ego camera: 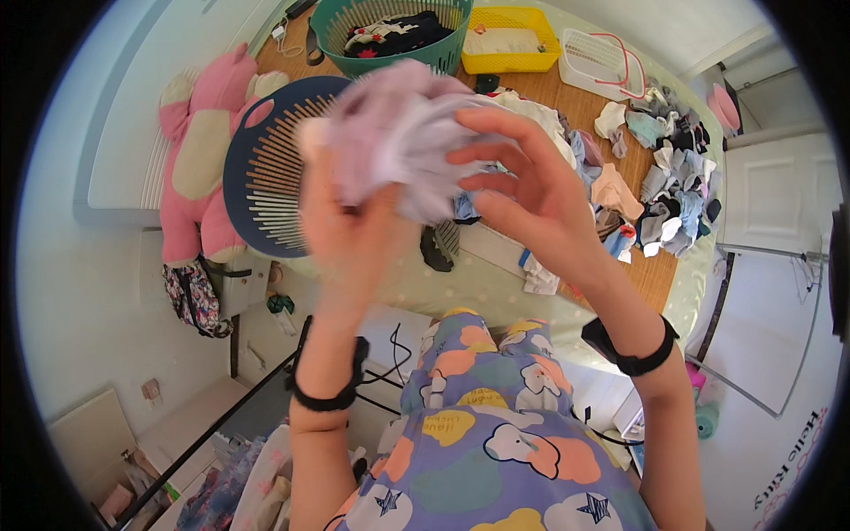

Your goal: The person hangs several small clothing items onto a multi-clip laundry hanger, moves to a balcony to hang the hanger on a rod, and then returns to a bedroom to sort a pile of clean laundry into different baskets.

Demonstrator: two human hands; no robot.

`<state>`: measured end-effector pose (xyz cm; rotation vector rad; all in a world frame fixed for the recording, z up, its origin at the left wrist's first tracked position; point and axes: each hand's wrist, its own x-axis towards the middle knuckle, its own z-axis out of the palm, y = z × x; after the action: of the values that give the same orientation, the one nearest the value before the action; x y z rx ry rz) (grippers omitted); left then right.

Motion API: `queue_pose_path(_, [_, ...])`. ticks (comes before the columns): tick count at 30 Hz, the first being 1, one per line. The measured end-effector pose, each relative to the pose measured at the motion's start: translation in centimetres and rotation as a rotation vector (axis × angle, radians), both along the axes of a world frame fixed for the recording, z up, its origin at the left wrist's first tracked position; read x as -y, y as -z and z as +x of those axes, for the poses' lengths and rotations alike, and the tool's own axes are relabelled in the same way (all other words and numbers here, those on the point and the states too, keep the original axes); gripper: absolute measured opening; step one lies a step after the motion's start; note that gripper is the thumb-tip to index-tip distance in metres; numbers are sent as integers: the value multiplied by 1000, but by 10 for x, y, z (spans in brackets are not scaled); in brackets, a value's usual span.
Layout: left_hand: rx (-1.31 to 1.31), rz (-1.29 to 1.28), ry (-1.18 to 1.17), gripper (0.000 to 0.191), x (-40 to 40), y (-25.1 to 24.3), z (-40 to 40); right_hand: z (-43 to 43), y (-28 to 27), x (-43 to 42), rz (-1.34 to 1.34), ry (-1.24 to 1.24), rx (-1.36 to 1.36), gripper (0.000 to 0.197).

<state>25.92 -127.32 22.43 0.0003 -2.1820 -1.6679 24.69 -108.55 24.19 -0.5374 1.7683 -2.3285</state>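
A mauve and pale lilac piece of cloth point(405, 133), blurred and bunched up, is held in the air by my left hand point(355, 206). My right hand point(524, 172) is raised at the cloth's right side, its fingers spread and curved; whether the fingertips touch the fabric is hard to tell. Behind the cloth lies a navy slatted plastic basket point(240, 169), partly covered by my left hand. Under and beyond my right hand, small garments and socks point(614, 189) lie scattered on a bamboo mat point(654, 269). A dark sock point(437, 247) lies on the green dotted bedspread below the cloth.
At the back stand a green basket point(392, 63) with dark clothing, a yellow basket point(511, 63) and a white basket point(584, 78) with red handles. A heap of socks point(680, 192) lies at the right. A pink plush toy point(199, 156) leans at the left.
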Motion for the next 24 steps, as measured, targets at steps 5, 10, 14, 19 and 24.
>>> queue_pose_path(5, [-46, -72, -174, 35, 69, -14, -31, -26, 25, 8, 122, 7, 5, 41])
queue_pose_path(10, [-116, -1028, -32, 27, 133, 60, -60, -34, 101, -39, 362, 190, 243, 34])
queue_pose_path(14, [0, -599, 130, 25, 39, 87, -28, 5, 183, -99, 450, 266, 440, 30])
queue_pose_path(19, [318, -346, 565, 35, -19, 207, 1, 66, 249, -106, 622, 110, 617, 23])
queue_pose_path(24, [450, -161, 328, 48, -64, 269, -49, 87, 252, -106, 688, -5, 812, 22])
